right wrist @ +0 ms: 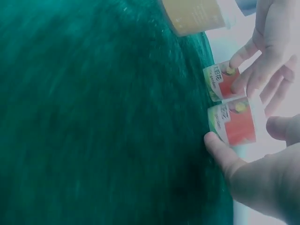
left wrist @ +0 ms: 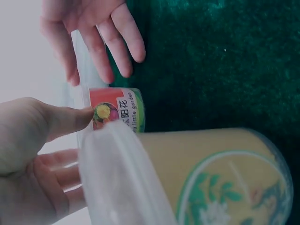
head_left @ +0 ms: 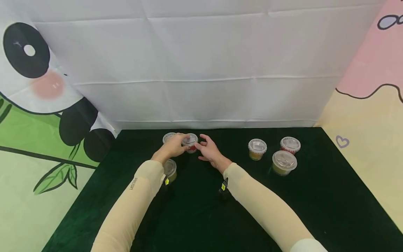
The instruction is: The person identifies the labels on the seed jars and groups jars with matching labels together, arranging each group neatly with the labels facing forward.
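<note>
My left hand (head_left: 172,147) has thumb and fingers around a small lidded plastic cup (head_left: 191,141) near the table's back edge. In the left wrist view its thumb lies on the cup's red label (left wrist: 105,101), printed with flowers. From the other side my right hand (head_left: 210,151) reaches in, fingers apart and loosely extended, thumb right by the cup. A second red-labelled cup (right wrist: 220,79) stands just left of it, partly covered by the left hand. Closer to me, beneath the left wrist, is a larger cup (left wrist: 220,173) with yellowish contents and a clear lid.
To the right stand three more lidded cups: a yellowish one (head_left: 257,149), a red-labelled one (head_left: 290,144) and a wider yellowish one (head_left: 284,162) in front. A dark green cloth (head_left: 195,217) covers the table. A white cloth backdrop (head_left: 207,101) rises behind it.
</note>
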Available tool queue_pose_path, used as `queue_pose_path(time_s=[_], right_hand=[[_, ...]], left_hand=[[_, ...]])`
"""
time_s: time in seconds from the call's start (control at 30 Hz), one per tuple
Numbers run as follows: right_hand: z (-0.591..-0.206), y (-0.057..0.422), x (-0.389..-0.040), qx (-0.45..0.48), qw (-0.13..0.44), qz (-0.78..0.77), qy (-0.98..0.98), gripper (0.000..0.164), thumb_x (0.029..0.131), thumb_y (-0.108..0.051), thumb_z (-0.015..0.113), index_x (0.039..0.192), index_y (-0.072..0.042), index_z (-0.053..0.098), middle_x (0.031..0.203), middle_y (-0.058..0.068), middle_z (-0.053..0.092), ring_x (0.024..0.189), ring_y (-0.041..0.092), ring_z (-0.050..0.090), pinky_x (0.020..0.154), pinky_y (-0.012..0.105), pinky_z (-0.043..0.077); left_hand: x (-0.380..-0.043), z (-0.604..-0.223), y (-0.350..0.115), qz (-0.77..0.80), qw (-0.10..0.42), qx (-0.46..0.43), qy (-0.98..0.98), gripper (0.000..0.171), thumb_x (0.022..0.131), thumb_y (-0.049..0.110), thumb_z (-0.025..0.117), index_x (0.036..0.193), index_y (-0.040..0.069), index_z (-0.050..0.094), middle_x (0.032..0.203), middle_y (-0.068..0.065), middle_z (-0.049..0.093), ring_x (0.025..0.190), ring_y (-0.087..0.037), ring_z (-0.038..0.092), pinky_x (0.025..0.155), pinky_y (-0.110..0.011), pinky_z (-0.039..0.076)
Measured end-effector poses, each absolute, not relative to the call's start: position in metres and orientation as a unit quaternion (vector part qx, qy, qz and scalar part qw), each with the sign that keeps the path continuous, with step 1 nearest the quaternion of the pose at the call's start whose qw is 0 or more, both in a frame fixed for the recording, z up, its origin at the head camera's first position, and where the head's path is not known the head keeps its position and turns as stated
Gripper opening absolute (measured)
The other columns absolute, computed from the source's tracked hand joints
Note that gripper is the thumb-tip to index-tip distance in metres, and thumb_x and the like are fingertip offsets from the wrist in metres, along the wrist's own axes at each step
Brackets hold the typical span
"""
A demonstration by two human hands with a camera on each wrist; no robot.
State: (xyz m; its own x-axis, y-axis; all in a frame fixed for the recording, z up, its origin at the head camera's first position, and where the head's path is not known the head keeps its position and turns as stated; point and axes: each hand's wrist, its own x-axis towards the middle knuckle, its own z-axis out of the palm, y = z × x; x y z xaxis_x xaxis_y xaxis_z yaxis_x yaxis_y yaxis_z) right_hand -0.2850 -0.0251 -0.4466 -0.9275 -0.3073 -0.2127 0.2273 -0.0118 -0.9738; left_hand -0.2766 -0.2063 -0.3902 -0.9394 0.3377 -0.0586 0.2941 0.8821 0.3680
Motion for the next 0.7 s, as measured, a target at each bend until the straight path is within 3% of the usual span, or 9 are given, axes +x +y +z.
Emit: queue_pose_path(time_s=[0.23, 0.4, 0.53, 0.7], right_hand=[[-0.430, 0.023, -0.275, -0.113, 0.199, -0.661, 0.715, 0.057, 0.107, -0.020, 0.054, 0.158, -0.020, 0.031, 0.159, 0.016, 0.036, 0.139, 0.031, 0.045, 0.105, 0.048, 0.046], [-0.409, 0.076, -0.257, -0.231, 0.209, -0.593, 0.742, 0.055, 0.107, -0.019, 0.054, 0.157, -0.017, 0.032, 0.154, 0.015, 0.042, 0.137, 0.030, 0.048, 0.106, 0.046, 0.046], [-0.395, 0.135, -0.241, -0.302, 0.147, -0.533, 0.776, 0.052, 0.107, -0.020, 0.054, 0.155, -0.012, 0.036, 0.146, 0.017, 0.051, 0.128, 0.034, 0.055, 0.102, 0.046, 0.049], [-0.394, 0.213, -0.217, -0.311, 0.021, -0.440, 0.842, 0.044, 0.106, -0.016, 0.057, 0.148, -0.009, 0.045, 0.134, 0.015, 0.061, 0.118, 0.032, 0.062, 0.094, 0.053, 0.053]], left_hand=[[-0.265, -0.382, -0.190, 0.139, 0.025, 0.133, 0.981, 0.052, 0.099, 0.017, 0.064, 0.147, 0.002, 0.049, 0.148, -0.027, 0.042, 0.120, -0.043, 0.057, 0.102, -0.057, 0.046], [-0.251, -0.373, -0.162, 0.111, -0.034, 0.179, 0.977, 0.049, 0.099, 0.023, 0.066, 0.144, 0.005, 0.055, 0.143, -0.023, 0.048, 0.105, -0.038, 0.064, 0.090, -0.053, 0.053], [-0.242, -0.370, -0.128, 0.124, -0.047, 0.233, 0.964, 0.047, 0.100, 0.025, 0.066, 0.143, 0.007, 0.056, 0.140, -0.019, 0.052, 0.109, -0.032, 0.064, 0.092, -0.048, 0.053], [-0.234, -0.380, -0.074, 0.179, 0.022, 0.297, 0.938, 0.049, 0.102, 0.030, 0.064, 0.146, 0.012, 0.053, 0.140, -0.011, 0.055, 0.114, -0.023, 0.061, 0.098, -0.042, 0.051]])
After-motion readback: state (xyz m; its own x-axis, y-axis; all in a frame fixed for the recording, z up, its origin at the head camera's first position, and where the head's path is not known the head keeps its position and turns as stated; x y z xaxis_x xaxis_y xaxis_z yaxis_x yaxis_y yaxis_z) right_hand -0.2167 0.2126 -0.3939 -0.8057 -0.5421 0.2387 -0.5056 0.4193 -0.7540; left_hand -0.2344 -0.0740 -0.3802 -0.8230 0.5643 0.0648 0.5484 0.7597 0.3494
